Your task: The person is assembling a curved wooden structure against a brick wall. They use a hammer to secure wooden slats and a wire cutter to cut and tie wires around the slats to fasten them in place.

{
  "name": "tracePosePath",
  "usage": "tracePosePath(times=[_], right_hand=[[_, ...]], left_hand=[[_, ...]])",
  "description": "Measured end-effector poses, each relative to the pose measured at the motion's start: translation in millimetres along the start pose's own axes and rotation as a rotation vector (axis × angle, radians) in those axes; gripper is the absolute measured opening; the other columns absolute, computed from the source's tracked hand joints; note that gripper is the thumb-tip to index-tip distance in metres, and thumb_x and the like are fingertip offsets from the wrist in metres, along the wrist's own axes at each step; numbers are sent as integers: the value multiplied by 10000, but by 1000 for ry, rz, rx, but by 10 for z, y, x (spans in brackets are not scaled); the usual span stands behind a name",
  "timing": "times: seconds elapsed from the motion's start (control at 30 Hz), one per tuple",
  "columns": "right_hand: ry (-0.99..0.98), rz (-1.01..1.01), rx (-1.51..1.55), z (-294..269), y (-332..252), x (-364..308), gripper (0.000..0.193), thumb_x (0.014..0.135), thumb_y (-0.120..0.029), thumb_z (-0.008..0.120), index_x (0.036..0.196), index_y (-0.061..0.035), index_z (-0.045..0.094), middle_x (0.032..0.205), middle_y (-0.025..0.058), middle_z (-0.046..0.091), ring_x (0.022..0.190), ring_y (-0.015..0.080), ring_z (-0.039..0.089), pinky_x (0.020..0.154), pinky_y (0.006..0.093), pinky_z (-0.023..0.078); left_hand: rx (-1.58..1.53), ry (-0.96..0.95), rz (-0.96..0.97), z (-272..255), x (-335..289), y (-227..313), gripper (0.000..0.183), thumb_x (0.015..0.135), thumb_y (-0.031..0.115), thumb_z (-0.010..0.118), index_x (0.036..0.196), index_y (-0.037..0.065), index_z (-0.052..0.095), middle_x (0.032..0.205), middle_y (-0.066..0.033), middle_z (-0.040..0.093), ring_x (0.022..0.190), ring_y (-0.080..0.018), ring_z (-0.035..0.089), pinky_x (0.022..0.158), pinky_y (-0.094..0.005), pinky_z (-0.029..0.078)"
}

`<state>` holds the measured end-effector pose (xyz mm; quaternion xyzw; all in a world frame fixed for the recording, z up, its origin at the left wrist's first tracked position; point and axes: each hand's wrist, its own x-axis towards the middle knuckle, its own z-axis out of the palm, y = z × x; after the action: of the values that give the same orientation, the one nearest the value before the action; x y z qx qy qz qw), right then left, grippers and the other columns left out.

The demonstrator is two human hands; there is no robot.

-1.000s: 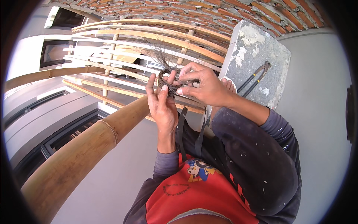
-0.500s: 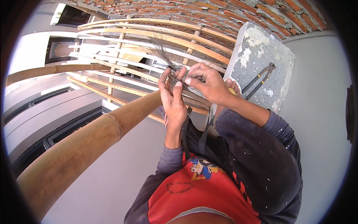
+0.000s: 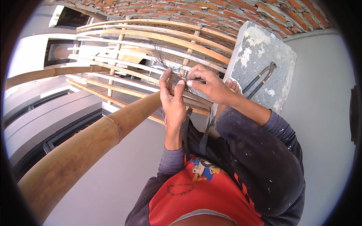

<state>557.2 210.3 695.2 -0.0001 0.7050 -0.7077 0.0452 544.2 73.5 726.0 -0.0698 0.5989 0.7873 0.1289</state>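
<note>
A bundle of thin dark wires [image 3: 174,78] lies across my left hand [image 3: 174,98], held between its thumb and curled fingers. The loose ends fan out up and to the left, and others stick out below my right hand [image 3: 213,88]. That hand pinches at the bundle's right side with thumb and forefinger, close to my left thumb. Which strands it grips is too fine to make out. Pincers [image 3: 260,80] with black handles and yellow bands rest on the grey block to the right, beyond reach of either hand's present grip.
A thick bamboo pole [image 3: 90,147] slants up from the lower left, ending behind my left hand. Beyond it spreads a frame of wooden slats [image 3: 151,35]. The paint-spotted concrete block [image 3: 281,56] stands against the brick wall [image 3: 181,9]. My foot [image 3: 234,86] is by the block.
My left thumb has come closer to my right fingertips over the wires. Both hands otherwise keep nearly the same place, and the whole view has shifted slightly.
</note>
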Motion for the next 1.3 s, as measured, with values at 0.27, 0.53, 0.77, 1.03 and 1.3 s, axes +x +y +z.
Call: tracePosePath(times=[0.27,0.53,0.77,1.03,1.3], right_hand=[[142,-37,-137,6,-28,-16,279,820,-218,596,877,53,624,967,122,542,912,236,552,801,320,421],[45,60,-174,-102,-318,-94,242,840,-185,581,796,53,592,879,76,518,829,162,509,749,271,392],[-43,105,-219,-254,-887,-166,263,849,-168,557,711,56,558,834,89,499,743,154,486,667,283,387],[115,18,-69,-750,-2009,-256,326,898,-183,481,649,23,523,838,48,447,666,80,414,587,233,360],[85,-310,-205,-1370,-2637,-407,291,926,-178,427,753,36,519,805,71,449,606,88,415,577,243,379]], left_hand=[[-61,-30,28,-23,42,-165,480,861,-46,473,1308,-39,299,1049,-118,501,871,-105,507,768,-210,423],[48,109,59,-11,168,-640,676,863,-31,482,1398,51,77,1050,-123,463,926,-157,488,820,-269,433],[114,178,-18,-52,447,-987,795,829,-83,446,1413,75,-70,1036,-154,464,858,-175,528,802,-267,434],[292,294,-168,-365,821,-1469,771,816,-61,469,1391,-11,-43,979,-122,521,860,-164,579,814,-256,425],[213,350,-174,-537,986,-1783,732,804,-96,448,1396,11,31,825,-75,507,698,-130,522,625,-231,433]])
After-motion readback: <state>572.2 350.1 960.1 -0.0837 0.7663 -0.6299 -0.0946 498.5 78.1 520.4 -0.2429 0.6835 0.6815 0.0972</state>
